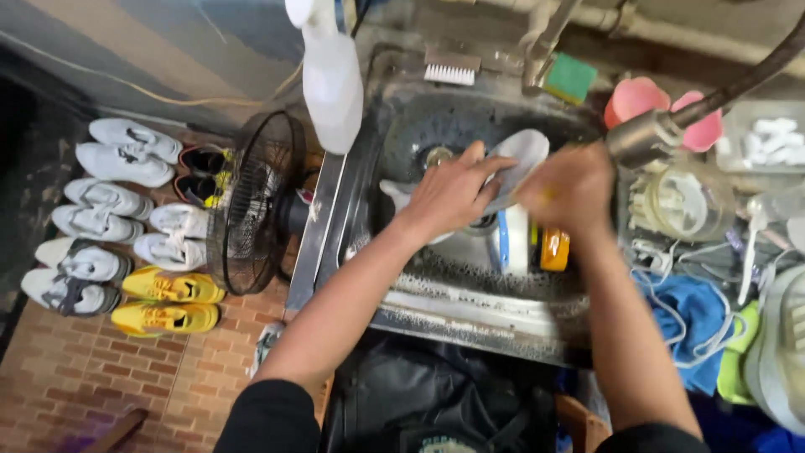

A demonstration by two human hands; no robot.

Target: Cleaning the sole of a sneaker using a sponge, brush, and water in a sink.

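Over the middle of the sink, the left hand grasps a white insole, fingers spread across it. The right hand is blurred, closed near the insole's right edge on something yellowish — what it is I cannot tell. A white, blue and orange shoe lies in the basin just below the hands. At the sink's back edge rest a brush and a green sponge; a spray bottle stands at its left rim — a faucet reaches in from the right.

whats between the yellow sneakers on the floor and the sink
In the head view, a black fan stands between the yellow sneakers and the sink.
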